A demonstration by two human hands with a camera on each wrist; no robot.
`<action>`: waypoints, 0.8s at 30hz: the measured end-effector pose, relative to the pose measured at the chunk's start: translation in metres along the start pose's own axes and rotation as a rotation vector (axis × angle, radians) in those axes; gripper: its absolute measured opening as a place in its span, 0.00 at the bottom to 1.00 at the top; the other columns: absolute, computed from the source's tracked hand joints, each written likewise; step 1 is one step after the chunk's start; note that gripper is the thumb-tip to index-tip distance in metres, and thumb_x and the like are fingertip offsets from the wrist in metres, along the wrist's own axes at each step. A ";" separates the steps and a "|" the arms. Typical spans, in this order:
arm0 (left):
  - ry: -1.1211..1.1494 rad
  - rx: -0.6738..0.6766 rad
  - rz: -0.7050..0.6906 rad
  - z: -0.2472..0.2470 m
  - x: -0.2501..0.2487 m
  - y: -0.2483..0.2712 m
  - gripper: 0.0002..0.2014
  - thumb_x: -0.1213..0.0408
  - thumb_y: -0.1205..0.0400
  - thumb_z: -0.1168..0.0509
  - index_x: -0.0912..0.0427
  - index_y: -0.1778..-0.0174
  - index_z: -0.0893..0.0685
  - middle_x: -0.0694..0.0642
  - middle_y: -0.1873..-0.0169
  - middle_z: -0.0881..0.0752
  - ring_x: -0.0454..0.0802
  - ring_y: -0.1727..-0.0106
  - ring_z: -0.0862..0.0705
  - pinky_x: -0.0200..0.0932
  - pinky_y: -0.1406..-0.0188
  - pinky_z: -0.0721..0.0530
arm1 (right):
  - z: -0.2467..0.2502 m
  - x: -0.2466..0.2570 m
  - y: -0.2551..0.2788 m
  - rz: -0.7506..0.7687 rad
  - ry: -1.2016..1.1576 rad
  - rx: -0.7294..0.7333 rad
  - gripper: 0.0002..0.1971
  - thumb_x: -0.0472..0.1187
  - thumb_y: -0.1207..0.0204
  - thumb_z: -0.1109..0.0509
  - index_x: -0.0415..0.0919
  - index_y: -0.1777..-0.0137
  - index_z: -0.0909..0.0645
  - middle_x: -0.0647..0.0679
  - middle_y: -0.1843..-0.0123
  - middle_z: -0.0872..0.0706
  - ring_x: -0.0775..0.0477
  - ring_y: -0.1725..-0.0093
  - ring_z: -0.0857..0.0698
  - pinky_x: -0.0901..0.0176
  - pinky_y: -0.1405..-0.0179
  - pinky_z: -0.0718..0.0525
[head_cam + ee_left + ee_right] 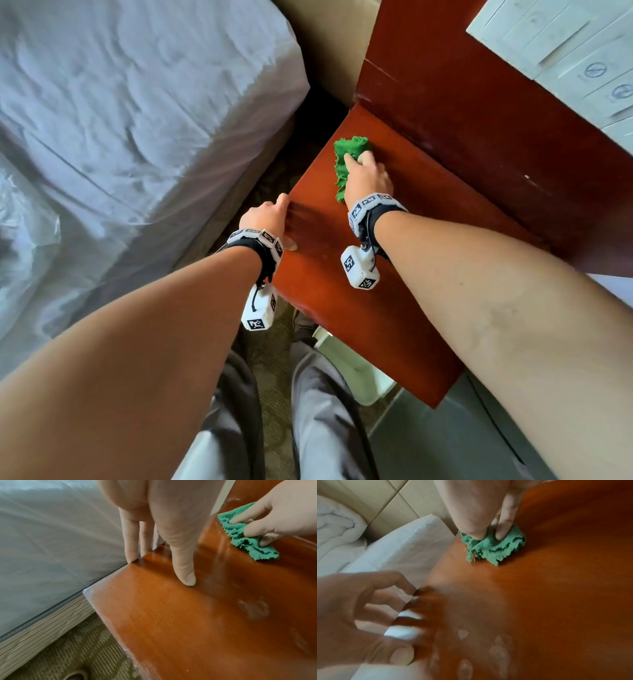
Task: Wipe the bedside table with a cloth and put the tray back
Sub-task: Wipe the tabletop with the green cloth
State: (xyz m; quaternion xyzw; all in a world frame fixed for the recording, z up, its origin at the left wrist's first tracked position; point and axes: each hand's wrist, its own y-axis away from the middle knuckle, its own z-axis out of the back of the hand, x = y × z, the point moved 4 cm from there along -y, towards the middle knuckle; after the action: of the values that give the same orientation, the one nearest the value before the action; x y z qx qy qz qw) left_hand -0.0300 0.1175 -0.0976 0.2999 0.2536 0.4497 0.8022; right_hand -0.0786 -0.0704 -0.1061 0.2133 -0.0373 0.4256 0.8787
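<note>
One bed [120, 120] beside bedside table [359, 308]

Bed [130, 113] with white sheet, left. Beige padded headboard [329, 37] behind. Patterned olive carpet [72, 655]. Grey floor tile [445, 442], lower right. White panel [565, 51] with round symbols, upper right.

A bedroom: a white-sheeted bed [137, 120] beside a wooden bedside table [359, 308].

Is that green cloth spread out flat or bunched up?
Bunched up: the green cloth lies crumpled in folds under the right hand on the table.
</note>
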 end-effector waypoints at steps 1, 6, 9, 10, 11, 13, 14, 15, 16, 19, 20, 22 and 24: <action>0.004 0.003 0.001 -0.001 0.000 0.000 0.45 0.51 0.34 0.17 0.54 0.27 0.36 0.57 0.44 0.19 0.62 0.44 0.16 0.52 0.60 0.23 | 0.000 0.001 0.005 0.009 0.024 -0.010 0.23 0.32 0.21 0.39 0.50 0.27 0.25 0.44 0.36 0.23 0.36 0.41 0.21 0.52 0.57 0.28; 0.152 0.025 0.017 0.001 0.008 -0.004 0.39 0.55 0.30 0.19 0.54 0.28 0.33 0.59 0.43 0.18 0.63 0.45 0.16 0.52 0.56 0.21 | 0.011 0.009 0.019 -0.024 -0.002 0.028 0.22 0.32 0.22 0.39 0.50 0.31 0.19 0.44 0.36 0.20 0.38 0.40 0.18 0.49 0.47 0.20; 0.238 0.039 0.018 0.010 0.014 0.000 0.34 0.52 0.27 0.22 0.55 0.28 0.28 0.60 0.40 0.17 0.63 0.43 0.16 0.53 0.48 0.17 | 0.020 0.029 0.031 -0.022 -0.055 0.035 0.21 0.35 0.22 0.39 0.53 0.33 0.17 0.47 0.34 0.19 0.40 0.38 0.19 0.50 0.43 0.19; 0.257 0.015 0.021 0.015 0.017 0.004 0.32 0.51 0.25 0.24 0.55 0.28 0.26 0.60 0.39 0.16 0.63 0.41 0.16 0.53 0.45 0.17 | 0.022 0.039 0.037 -0.004 -0.078 0.044 0.20 0.35 0.23 0.38 0.53 0.35 0.16 0.47 0.35 0.19 0.40 0.38 0.20 0.51 0.44 0.19; 0.286 -0.013 0.029 0.022 0.020 0.010 0.31 0.50 0.24 0.26 0.56 0.28 0.25 0.61 0.37 0.16 0.63 0.39 0.16 0.53 0.42 0.17 | 0.025 0.051 0.043 0.013 -0.107 0.048 0.20 0.35 0.24 0.37 0.53 0.37 0.15 0.47 0.36 0.17 0.40 0.39 0.20 0.52 0.45 0.19; 0.392 -0.060 0.052 0.035 0.029 0.021 0.31 0.47 0.22 0.28 0.56 0.26 0.25 0.60 0.35 0.16 0.62 0.36 0.17 0.51 0.40 0.18 | 0.031 0.074 0.055 0.032 -0.186 0.054 0.19 0.34 0.25 0.36 0.53 0.40 0.13 0.47 0.39 0.15 0.40 0.40 0.20 0.53 0.46 0.20; 0.453 -0.075 0.067 0.043 0.036 0.027 0.31 0.45 0.22 0.29 0.56 0.27 0.24 0.58 0.36 0.16 0.60 0.37 0.16 0.49 0.41 0.18 | 0.035 0.088 0.060 0.039 -0.219 0.066 0.18 0.34 0.25 0.35 0.52 0.40 0.13 0.47 0.39 0.15 0.40 0.40 0.20 0.54 0.44 0.21; 0.511 -0.081 0.084 0.051 0.044 0.033 0.30 0.44 0.23 0.30 0.56 0.28 0.22 0.57 0.37 0.15 0.58 0.38 0.15 0.48 0.42 0.18 | 0.040 0.102 0.064 0.051 -0.237 0.085 0.17 0.35 0.25 0.35 0.52 0.40 0.13 0.47 0.39 0.15 0.41 0.39 0.20 0.55 0.42 0.22; 0.562 -0.082 0.098 0.060 0.052 0.041 0.28 0.44 0.23 0.31 0.55 0.30 0.20 0.56 0.38 0.14 0.57 0.40 0.15 0.46 0.43 0.17 | 0.045 0.117 0.068 0.066 -0.245 0.105 0.17 0.36 0.24 0.34 0.52 0.40 0.13 0.47 0.38 0.15 0.41 0.39 0.20 0.56 0.41 0.23; 0.736 -0.096 0.129 0.085 0.085 0.064 0.20 0.47 0.20 0.32 0.54 0.37 0.16 0.55 0.46 0.11 0.57 0.47 0.13 0.50 0.44 0.14 | 0.062 0.169 0.082 0.127 -0.269 0.171 0.16 0.37 0.23 0.33 0.52 0.39 0.13 0.47 0.38 0.16 0.42 0.38 0.20 0.59 0.38 0.24; 0.816 -0.106 0.142 0.093 0.098 0.072 0.18 0.48 0.19 0.32 0.54 0.38 0.15 0.56 0.48 0.11 0.57 0.49 0.12 0.52 0.45 0.12 | 0.067 0.187 0.087 0.149 -0.275 0.184 0.16 0.37 0.23 0.33 0.52 0.39 0.14 0.47 0.37 0.16 0.43 0.38 0.19 0.59 0.39 0.23; 1.006 -0.129 0.187 0.104 0.127 0.089 0.17 0.53 0.19 0.31 0.55 0.37 0.16 0.57 0.47 0.11 0.57 0.51 0.11 0.52 0.49 0.11 | 0.076 0.222 0.099 0.174 -0.283 0.221 0.16 0.37 0.23 0.33 0.52 0.38 0.14 0.47 0.37 0.16 0.44 0.39 0.18 0.60 0.39 0.22; 1.242 -0.140 0.265 0.115 0.160 0.107 0.20 0.56 0.20 0.28 0.57 0.33 0.21 0.61 0.45 0.12 0.60 0.49 0.11 0.56 0.51 0.10 | 0.084 0.259 0.108 0.198 -0.291 0.264 0.17 0.36 0.24 0.32 0.51 0.37 0.14 0.47 0.37 0.15 0.44 0.40 0.16 0.60 0.39 0.21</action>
State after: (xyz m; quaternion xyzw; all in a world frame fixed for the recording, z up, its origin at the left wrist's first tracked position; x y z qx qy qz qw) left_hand 0.0616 0.2724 0.0361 -0.0408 0.6021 0.6506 0.4611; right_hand 0.0128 0.1440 0.0711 0.3808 -0.1283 0.4756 0.7825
